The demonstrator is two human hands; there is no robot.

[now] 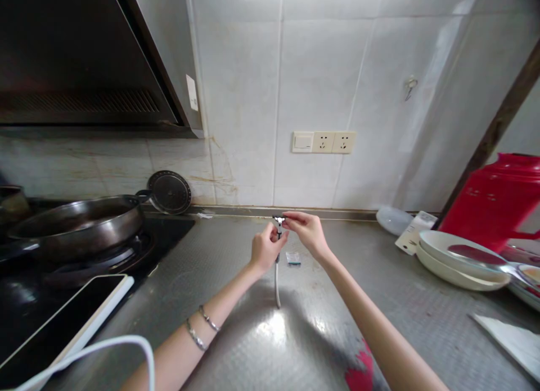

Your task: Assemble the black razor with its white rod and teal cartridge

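Both my hands meet over the middle of the steel counter [236, 335]. My left hand [265, 249] is closed around the slim handle of a razor [278, 267], holding it upright with its white end hanging down. My right hand [306, 229] pinches the razor's metal head [279, 219] between thumb and fingers. A small flat packet [293, 258] lies on the counter just behind the hands. Two thin bracelets [201, 326] circle my left wrist.
A dark wok [80, 222] sits on the gas hob at the left, a tablet [63, 318] with a white cable [105, 349] in front of it. Stacked white plates [459, 261] and a red jug [493, 197] stand at the right. Wall sockets [324, 142] are above.
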